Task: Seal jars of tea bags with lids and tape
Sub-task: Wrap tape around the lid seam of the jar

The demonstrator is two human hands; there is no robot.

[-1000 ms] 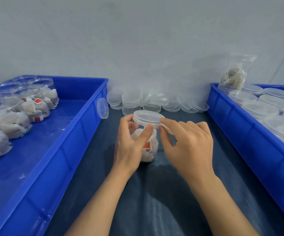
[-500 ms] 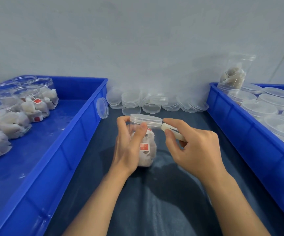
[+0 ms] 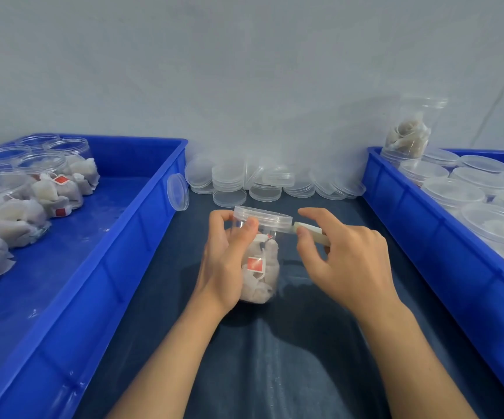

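Observation:
A clear plastic jar point(image 3: 263, 267) holding white tea bags with red tags stands on the dark cloth at the centre. A clear lid point(image 3: 262, 215) sits on top of it. My left hand point(image 3: 229, 258) grips the jar from its left side, thumb near the lid's rim. To the jar's right, my right hand point(image 3: 344, 261) pinches a pale strip of tape point(image 3: 309, 230) between thumb and forefinger. One end of the strip touches the lid's right edge.
A blue bin point(image 3: 141, 237) on the left holds several open jars of tea bags point(image 3: 48, 189). Another blue bin point(image 3: 395, 207) on the right holds several lidded jars point(image 3: 468, 179), one jar point(image 3: 411, 131) stacked higher. Loose clear lids point(image 3: 262, 182) lie heaped against the back wall.
My right hand left the lid and drew back to the right, pulling a pale tape strip out from the lid's edge. The jar shifted slightly in my left hand.

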